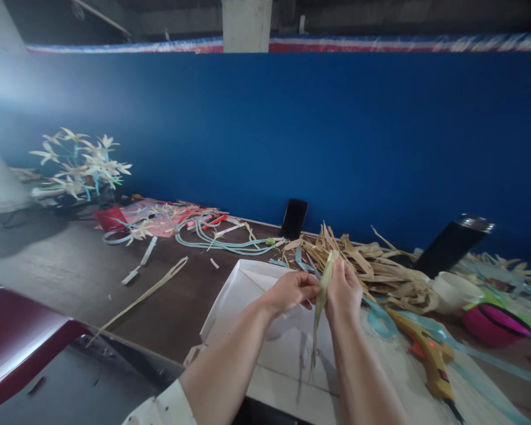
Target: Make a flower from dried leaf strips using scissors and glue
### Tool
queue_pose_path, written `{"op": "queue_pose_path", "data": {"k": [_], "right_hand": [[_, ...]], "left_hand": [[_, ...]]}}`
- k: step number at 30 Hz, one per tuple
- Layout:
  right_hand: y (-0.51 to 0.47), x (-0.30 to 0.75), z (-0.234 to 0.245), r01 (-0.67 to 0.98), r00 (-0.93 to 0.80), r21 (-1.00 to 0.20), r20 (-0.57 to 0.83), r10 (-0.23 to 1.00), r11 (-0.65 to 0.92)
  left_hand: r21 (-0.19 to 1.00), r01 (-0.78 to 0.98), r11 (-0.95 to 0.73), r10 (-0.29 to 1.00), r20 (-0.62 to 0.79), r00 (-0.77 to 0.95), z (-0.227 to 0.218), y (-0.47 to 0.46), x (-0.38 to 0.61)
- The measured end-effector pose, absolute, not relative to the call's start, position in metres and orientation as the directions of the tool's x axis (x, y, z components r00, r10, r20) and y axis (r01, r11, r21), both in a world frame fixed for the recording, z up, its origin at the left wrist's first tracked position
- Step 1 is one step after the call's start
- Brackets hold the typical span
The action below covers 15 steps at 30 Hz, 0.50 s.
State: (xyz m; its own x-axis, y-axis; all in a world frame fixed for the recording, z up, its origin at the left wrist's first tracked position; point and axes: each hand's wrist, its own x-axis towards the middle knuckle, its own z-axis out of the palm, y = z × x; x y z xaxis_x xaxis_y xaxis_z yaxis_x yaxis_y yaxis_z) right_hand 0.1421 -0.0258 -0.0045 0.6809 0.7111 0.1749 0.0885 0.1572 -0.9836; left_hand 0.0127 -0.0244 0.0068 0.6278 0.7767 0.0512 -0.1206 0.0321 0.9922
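Note:
A pale green strip of corn husk (320, 310) hangs upright between my hands, its ragged lower end dangling over an open white box (223, 295). Closed around the husk's upper part is my right hand (346, 288). My left hand (292, 290) pinches the left edge of the same strip, fingers curled. Just behind my hands lies a heap of dry tan husks (371, 265). To the right of my right forearm rests a yellow glue gun (429, 354) with a small red light on.
A dark phone (294, 218) leans against the blue partition (336, 130). Right: a black tumbler (451, 245), white bowl (458, 291) and pink round item (495, 323). Left: coiled pale-blue cord (190, 239), a long split strip (146, 295), white husk flowers (88, 159) and a dark red stool (22, 342).

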Motion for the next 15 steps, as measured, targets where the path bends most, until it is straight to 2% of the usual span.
{"op": "queue_pose_path", "data": {"k": [4,9,11,15], "right_hand": [[-0.029,0.137,0.007,0.02,0.748,-0.997,0.065,0.661,0.075],[-0.037,0.132,0.025,-0.117,0.758,-0.993,-0.091,0.646,-0.003],[-0.038,0.132,0.026,-0.107,0.748,-0.994,-0.072,0.659,0.013],[-0.038,0.129,0.018,-0.019,0.63,-0.988,0.109,0.769,0.156]], "left_hand": [[0.991,-0.106,0.082,0.74,0.01,0.672,0.01,-0.025,0.008],[0.99,0.026,0.136,0.669,-0.111,0.735,0.01,-0.026,0.003],[0.992,0.035,0.123,0.672,-0.109,0.733,0.009,-0.025,0.003],[0.992,-0.055,0.112,0.811,-0.059,0.582,0.006,-0.019,0.005]]}}
